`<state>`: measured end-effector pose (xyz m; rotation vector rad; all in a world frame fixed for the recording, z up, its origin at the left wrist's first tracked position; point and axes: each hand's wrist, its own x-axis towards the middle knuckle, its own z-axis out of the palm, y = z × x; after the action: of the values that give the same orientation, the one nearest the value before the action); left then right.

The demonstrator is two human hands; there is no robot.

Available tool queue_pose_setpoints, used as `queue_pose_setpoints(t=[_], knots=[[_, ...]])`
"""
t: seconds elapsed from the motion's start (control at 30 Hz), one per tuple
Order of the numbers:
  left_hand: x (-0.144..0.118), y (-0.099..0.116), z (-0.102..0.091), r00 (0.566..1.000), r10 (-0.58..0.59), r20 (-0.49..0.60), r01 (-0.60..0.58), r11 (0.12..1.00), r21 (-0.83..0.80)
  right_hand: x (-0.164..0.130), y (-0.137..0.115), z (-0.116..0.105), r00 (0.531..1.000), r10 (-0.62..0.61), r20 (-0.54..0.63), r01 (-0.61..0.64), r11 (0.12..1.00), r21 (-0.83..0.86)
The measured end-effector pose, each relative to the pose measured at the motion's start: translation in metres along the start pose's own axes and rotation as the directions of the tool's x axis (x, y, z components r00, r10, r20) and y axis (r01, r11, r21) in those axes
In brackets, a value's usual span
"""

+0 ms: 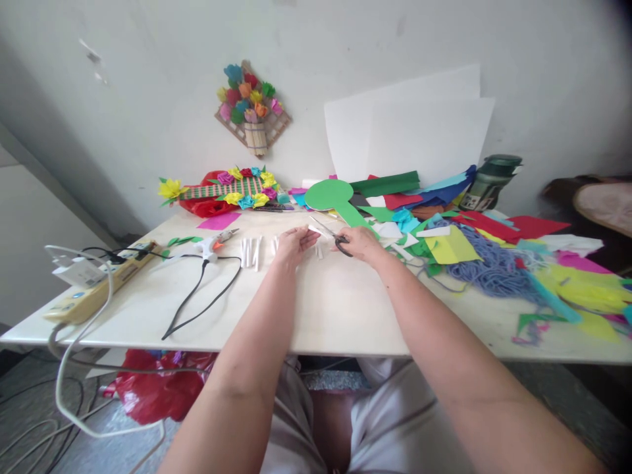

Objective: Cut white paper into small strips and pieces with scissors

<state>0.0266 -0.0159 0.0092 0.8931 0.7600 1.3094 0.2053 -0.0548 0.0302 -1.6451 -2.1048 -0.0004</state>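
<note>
Scissors (332,234) sit in my right hand (362,243), blades parted toward a small white paper strip (315,230) my left hand (292,245) pinches taut mid-table (340,309), so I can feed it squarely

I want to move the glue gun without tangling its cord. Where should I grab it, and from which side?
Take the white hot glue gun by its handle, the part where the black cord leaves it, coming from the near table edge. It lies flat with its orange nozzle pointing right towards the white paper strips, so keep clear of that tip.
</note>
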Motion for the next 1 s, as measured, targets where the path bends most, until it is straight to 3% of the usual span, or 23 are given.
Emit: queue_pose_setpoints(t=[0.2, 0.43, 0.57, 0.87, 1.0], knots=[[0.000, 0.000, 0.001, 0.997, 0.044, 0.069, -0.046, 0.999, 0.024, -0.001, 0.008, 0.001, 0.980, 0.196, -0.028, -0.196, 0.980, 0.031], [0.000, -0.001, 0.001, 0.995, 0.074, 0.068, -0.077, 0.996, 0.048, 0.001, 0.009, 0.001, 0.963, 0.269, 0.006, -0.267, 0.958, -0.107], [0.000, 0.000, 0.001, 0.993, 0.087, 0.080, -0.090, 0.995, 0.036, 0.001, 0.008, -0.003, 0.961, 0.277, -0.017, -0.277, 0.956, -0.094], [0.000, 0.001, 0.002, 0.995, 0.089, 0.042, -0.091, 0.995, 0.039, -0.001, 0.004, -0.006, 0.974, 0.222, 0.032, -0.207, 0.944, -0.257], [0.002, 0.000, 0.000, 0.995, 0.100, 0.011, -0.100, 0.993, 0.059, -0.001, 0.002, -0.009, 0.968, 0.228, 0.104, -0.196, 0.948, -0.251]])
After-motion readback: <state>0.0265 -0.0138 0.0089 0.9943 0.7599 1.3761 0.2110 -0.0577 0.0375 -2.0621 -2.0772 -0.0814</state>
